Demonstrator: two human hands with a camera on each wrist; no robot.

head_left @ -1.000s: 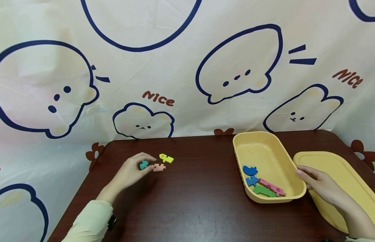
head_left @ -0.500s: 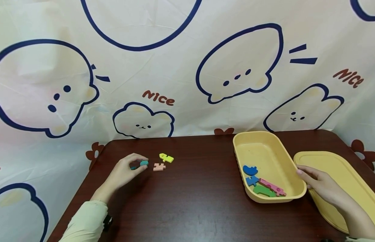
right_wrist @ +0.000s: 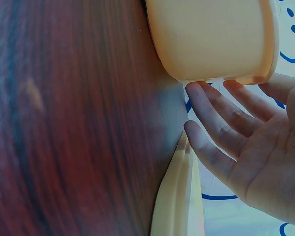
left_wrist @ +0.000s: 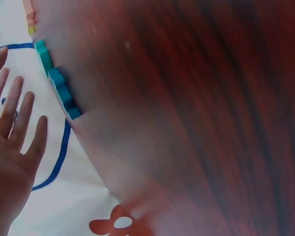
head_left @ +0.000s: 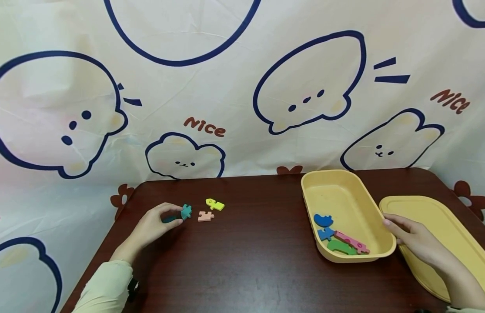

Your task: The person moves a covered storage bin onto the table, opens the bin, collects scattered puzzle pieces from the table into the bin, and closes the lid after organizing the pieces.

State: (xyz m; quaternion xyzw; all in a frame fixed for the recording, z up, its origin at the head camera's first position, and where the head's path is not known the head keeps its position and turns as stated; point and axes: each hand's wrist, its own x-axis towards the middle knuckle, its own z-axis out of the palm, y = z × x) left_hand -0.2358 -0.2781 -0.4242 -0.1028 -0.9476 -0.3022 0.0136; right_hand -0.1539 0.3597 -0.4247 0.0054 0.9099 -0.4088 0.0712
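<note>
Head view: on a dark red-brown wood-grain table (head_left: 258,269), a person's left hand (head_left: 150,224) reaches in from the side, thumb and forefinger apart around a small teal jigsaw piece with knobbed edges (head_left: 186,211) and a darker blue-teal piece (head_left: 171,219). No firm hold shows; the left wrist view has the fingers loosely extended and both pieces resting on the table, end to end, though whether they interlock I cannot tell. Perhaps the hand's curve keeps them lined up. Just beyond lie a bright yellow piece (head_left: 215,204) and a peach piece (head_left: 205,216), apart from each other.

The right hand (head_left: 418,239) grips the side of a rectangular, round-cornered yellow box (head_left: 340,195), thumb at the rim, fingers against the outer wall, probably to steady it. Inside, two blue pieces (head_left: 323,221), a long pink piece (head_left: 352,242) and a curved green piece (head_left: 341,248) cluster at the near end. A flat matching yellow lid (head_left: 426,208) lies alongside, seemingly set aside so the box stays uncovered.
</note>
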